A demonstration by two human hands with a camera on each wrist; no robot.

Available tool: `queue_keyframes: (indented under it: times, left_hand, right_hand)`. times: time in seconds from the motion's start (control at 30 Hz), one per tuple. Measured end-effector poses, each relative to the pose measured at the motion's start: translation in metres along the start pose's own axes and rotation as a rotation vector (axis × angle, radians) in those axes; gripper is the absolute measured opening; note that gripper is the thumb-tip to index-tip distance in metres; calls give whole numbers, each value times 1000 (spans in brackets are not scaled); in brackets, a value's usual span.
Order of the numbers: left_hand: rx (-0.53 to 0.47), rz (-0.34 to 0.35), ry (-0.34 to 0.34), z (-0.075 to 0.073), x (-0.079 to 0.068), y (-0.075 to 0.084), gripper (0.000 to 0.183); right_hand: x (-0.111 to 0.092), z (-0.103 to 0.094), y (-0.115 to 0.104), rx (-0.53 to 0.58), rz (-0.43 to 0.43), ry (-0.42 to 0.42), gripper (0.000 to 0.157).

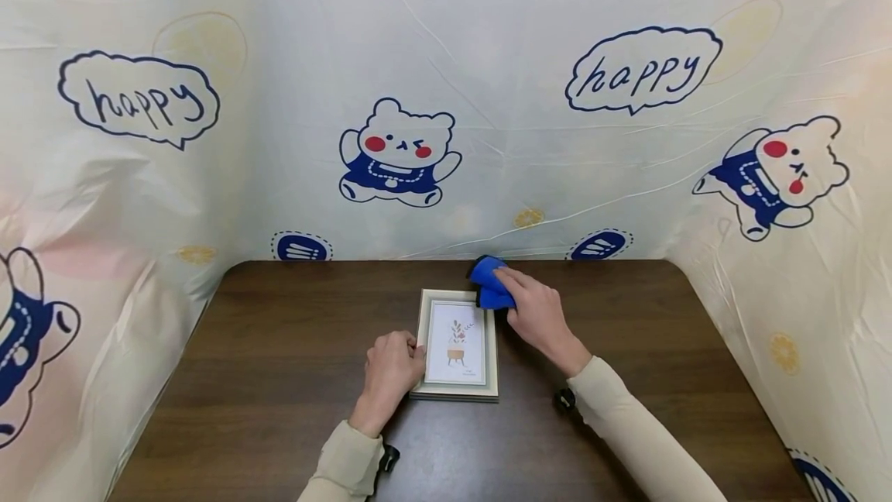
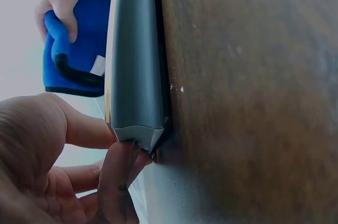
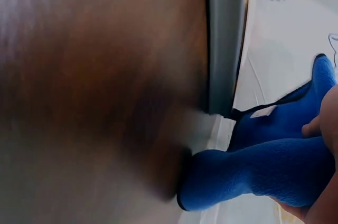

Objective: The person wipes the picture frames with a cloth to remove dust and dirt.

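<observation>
A picture frame (image 1: 481, 370) with a pale border and a potted-plant print lies on the brown table. My left hand (image 1: 392, 366) is at its left side. In the left wrist view, thumb and fingers pinch the end of the frame's grey side (image 2: 138, 49). At the frame's upper right corner, my right hand (image 1: 540, 314) holds a folded blue cloth (image 1: 491, 277) with dark edging. The cloth overlaps that corner in the head view. From the right wrist, the cloth (image 3: 253, 171) hangs in folds beside the frame's end, and a small white label (image 3: 263, 111) shows on it.
The dark wooden table (image 1: 279, 378) has its far edge just beyond the cloth. A pale curtain (image 1: 516, 138) printed with bears and the word happy encloses the back and both sides. Each wrist wears a small black device, such as the one (image 1: 566, 400) on the right.
</observation>
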State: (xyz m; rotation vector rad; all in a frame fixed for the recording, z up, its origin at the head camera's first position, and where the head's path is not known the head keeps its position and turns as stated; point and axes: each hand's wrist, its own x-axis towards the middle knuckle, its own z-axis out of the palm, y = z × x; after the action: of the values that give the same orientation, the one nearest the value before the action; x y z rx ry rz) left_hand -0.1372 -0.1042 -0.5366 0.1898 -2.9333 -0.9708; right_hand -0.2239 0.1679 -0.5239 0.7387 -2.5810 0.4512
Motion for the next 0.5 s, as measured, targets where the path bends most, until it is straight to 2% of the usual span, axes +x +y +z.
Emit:
queue_keyframes:
  times: [0.17, 0.3, 0.5]
  left_hand:
    - [-2, -9, -3, 1, 0, 0, 14]
    - [4, -14, -9, 1, 0, 0, 17]
    - [2, -15, -2, 0, -1, -1, 18]
  right_hand:
    - [-3, 8, -10, -53, -84, -88, 63]
    - [-6, 12, -17, -95, -135, -129, 57]
    - [-8, 14, -23, -129, -161, -204, 51]
